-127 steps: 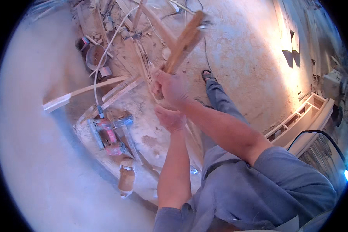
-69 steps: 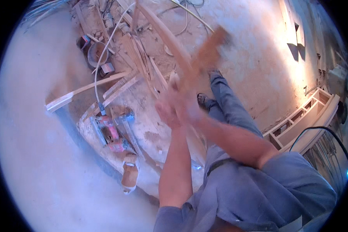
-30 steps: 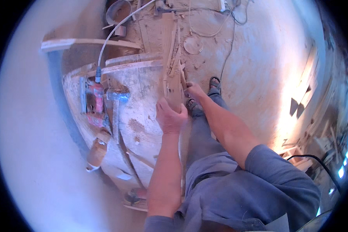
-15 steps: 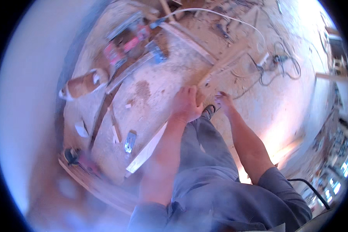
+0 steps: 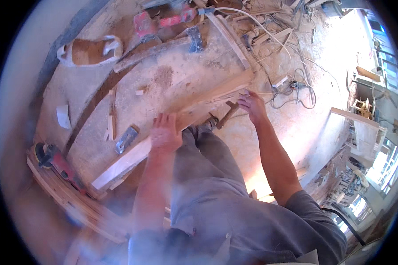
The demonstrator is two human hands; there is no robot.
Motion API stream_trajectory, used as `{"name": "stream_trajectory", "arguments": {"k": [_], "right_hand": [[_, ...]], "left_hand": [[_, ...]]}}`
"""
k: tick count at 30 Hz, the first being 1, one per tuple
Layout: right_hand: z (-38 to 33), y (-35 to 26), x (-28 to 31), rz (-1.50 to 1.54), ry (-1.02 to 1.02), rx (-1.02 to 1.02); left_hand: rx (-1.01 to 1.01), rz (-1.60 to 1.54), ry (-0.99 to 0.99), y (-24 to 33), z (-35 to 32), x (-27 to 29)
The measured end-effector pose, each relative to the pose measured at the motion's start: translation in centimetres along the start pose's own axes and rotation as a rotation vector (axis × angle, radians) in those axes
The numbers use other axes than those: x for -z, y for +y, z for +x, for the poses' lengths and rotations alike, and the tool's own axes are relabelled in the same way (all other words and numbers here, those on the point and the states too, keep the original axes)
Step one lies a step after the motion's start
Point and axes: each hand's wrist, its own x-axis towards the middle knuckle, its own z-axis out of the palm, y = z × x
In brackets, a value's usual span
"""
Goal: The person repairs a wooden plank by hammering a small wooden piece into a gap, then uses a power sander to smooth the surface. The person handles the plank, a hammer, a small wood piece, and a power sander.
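Since half a second ago the view has swung further over the bench, and the long wooden board [image 5: 172, 132] now lies flat along the near edge of the dusty workbench [image 5: 172, 79] rather than being carried in. Both hands have come down with it.

Count: one long board in hand; two hands, both the person's own; two red power tools; one short metal piece; one pale bag.

The left hand [image 5: 165, 132] lies flat on top of the board about midway along it, fingers spread, pressing rather than clenched. The right hand [image 5: 252, 104] is at the board's far end, fingertips touching it; whether it grips the end or only steadies it cannot be told. The board runs diagonally between them and carries on past the left hand toward the person's left.

Just to the left of the left hand, the short metal piece [image 5: 126, 139] rests on the bench beside the board. Well left of that hand, at the bench's edge, lies a red grinder [image 5: 53, 159]. Well beyond both hands, at the far side of the bench, lies a red power tool [image 5: 161, 21]. The pale bag [image 5: 88, 51] lies to the far left; its opening shows brown material, of a kind that cannot be told. Beyond the right hand, cables [image 5: 292, 84] tangle on the floor.
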Motion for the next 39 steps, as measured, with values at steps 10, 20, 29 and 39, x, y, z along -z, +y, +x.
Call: {"name": "stream_trajectory", "arguments": {"k": [10, 20, 29, 39], "right_hand": [[3.2, 2.7, 2.2, -0.372, -0.134, 0.255], [-1.0, 8.2, 4.8, -0.972, -0.027, 0.211], [-1.3, 22.5, 14.7, -0.970, -0.007, -0.067], [14.6, 50.9, 27.9, -0.275, 0.043, -0.350]], "left_hand": [[-0.142, 0.009, 0.156, -4.1, 0.7, 0.8], [-0.104, -0.015, 0.297, -3.6, 1.7, -0.4], [-0.164, 0.061, 0.390, -4.1, 2.6, -1.4], [-0.098, 0.149, 0.388, -3.2, 2.2, -0.9]]}}
